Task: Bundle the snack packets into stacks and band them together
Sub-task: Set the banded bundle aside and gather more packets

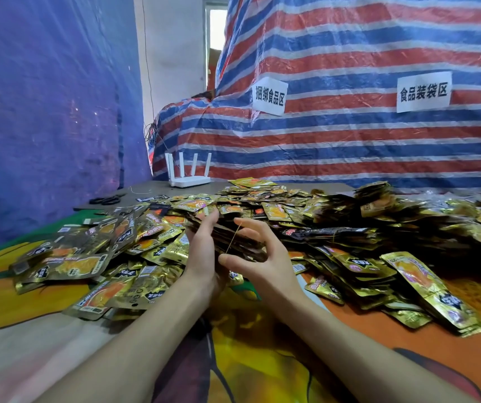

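Centre frame: left hand (204,257) grips packet stack (248,242); right hand (265,266), fingers spread, stretches rubber band (232,239); best keep stack squared, band centred

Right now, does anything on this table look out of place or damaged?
A white router sits at the far left corner near scissors, odd among snack packets. Otherwise nothing: left hand grips a stack, right hand stretches a band.

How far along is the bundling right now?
Looks done: bundled stacks piled on the right. In hand: the left hand holds a stack while the right hand stretches a rubber band round it. To do: many loose packets.
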A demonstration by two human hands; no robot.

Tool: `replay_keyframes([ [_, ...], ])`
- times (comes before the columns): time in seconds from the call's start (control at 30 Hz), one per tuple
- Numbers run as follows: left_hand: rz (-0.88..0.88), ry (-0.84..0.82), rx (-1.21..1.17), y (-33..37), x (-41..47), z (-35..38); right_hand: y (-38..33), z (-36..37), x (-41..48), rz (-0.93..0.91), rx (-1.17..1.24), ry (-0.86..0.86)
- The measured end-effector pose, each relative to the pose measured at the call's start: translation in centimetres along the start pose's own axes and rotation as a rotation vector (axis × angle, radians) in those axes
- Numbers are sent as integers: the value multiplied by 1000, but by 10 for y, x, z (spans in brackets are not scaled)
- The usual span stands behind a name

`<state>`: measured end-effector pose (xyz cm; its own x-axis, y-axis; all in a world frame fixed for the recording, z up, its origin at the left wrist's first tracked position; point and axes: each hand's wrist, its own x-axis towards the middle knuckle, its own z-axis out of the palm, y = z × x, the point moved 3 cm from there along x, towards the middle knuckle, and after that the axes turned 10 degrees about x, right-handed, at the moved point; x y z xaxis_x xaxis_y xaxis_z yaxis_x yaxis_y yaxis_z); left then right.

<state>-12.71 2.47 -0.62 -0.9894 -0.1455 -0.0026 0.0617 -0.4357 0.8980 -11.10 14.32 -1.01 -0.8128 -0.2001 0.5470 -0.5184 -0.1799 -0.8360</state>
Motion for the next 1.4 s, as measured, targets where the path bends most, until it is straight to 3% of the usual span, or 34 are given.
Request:
replay_keyframes([
  [0.17,66,-22,148,-5,3,0,0,-12,5,104,-23,8],
  [0.27,-3,-48,131,-4,2,-4,7,-10,9,317,319,-111],
  [0.33,-20,-71,150,-5,3,-7,10,-13,13,410,446,-76],
  [0.43,-11,-67,159,-4,3,-7,11,-23,19,404,410,28],
  [0.63,-17,-58,68,-3,1,-2,4,-31,17,255,175,165],
  [0.73,-19,-42,32,0,-2,-3,6,-28,16,266,156,4],
  [0.83,60,-7,13,1,0,-3,8,-20,16,291,-42,-135],
  [0.97,-8,-54,112,-4,-3,3,8,-16,16,392,-57,-207],
  [1.07,57,-105,212,-5,-6,9,0,-23,17,395,-121,-215],
  [1.17,100,-157,228,-8,-6,11,-19,-34,26,366,-288,-159],
  [1.4,297,-63,347,-10,-4,7,-95,-90,98,200,-932,-28],
])
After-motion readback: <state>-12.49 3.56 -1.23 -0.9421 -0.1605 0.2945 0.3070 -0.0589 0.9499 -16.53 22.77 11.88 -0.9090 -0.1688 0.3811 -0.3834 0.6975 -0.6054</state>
